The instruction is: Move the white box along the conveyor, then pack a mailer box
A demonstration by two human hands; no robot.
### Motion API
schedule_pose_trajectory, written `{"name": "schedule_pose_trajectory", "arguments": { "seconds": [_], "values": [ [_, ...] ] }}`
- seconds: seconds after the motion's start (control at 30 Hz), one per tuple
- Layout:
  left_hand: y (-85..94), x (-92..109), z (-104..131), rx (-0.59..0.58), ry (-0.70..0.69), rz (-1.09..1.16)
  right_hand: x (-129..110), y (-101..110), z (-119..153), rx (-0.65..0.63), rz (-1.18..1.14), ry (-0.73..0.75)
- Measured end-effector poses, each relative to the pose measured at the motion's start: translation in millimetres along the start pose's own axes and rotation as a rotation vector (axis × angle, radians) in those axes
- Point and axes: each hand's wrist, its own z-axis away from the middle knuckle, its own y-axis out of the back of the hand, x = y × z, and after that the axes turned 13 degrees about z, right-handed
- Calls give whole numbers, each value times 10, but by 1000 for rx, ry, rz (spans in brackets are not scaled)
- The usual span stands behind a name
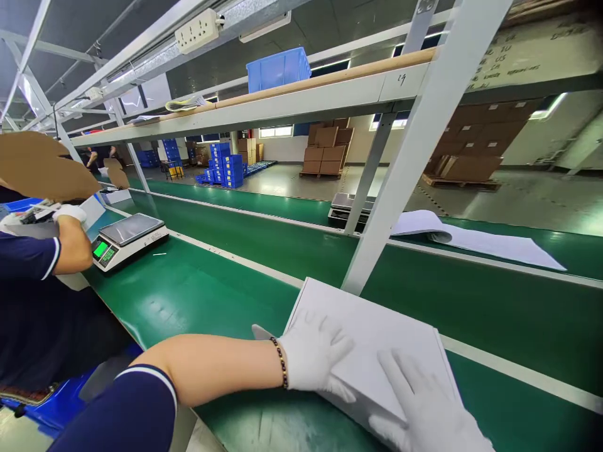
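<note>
On the green surface [198, 295], near its front edge, a flat white box [377, 333] lies under both white-gloved hands. Left hand [313, 358] rests palm down on the box's near left corner, fingers spread and flat, its grip wide and closed on nothing; a beaded bracelet [281, 363] circles the wrist. Right hand [426, 408] lies flat on the box's near right part, fingers likewise spread, holding nothing. Behind the box a white slanted post [400, 169] rises to an overhead shelf [282, 103] bearing a blue bin [277, 69]. Beyond the post lie white sheets [490, 242]. At left, a digital scale [129, 238] stands on the surface beside a co-worker's gloved hand [70, 213]
</note>
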Motion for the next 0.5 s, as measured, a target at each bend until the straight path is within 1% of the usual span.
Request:
{"name": "schedule_pose_trajectory", "arguments": {
  "seconds": [0.07, 0.1, 0.17, 0.27, 0.33, 0.37, 0.4, 0.43, 0.47, 0.5],
  "values": [
    [-102, -58, -204, 26, 39, 4, 101, -174, -151, -4, -5, -2],
    [-142, -81, -278, 34, 46, 7, 128, -222, -222, -18, -8, -23],
    [-198, -114, -360, 69, 28, 14, 136, -241, -337, -45, -19, -65],
    [-212, -130, -343, 146, -18, 54, 92, -135, -408, -21, -30, -58],
    [-162, -119, -249, 133, -24, 111, 88, -15, -362, 20, -70, -34],
    [-122, -112, -175, 109, -15, 151, 103, 50, -302, 15, -120, -57],
    [-78, -106, -82, 98, 20, 203, 127, 109, -212, -34, -196, -116],
    [-37, -106, 25, 118, 80, 261, 158, 156, -94, -109, -271, -241],
    [-6, -110, 140, 167, 164, 325, 191, 180, 49, -213, -360, -412],
    [9, -120, 256, 225, 271, 408, 221, 175, 212, -367, -441, -604]
  ]
}}
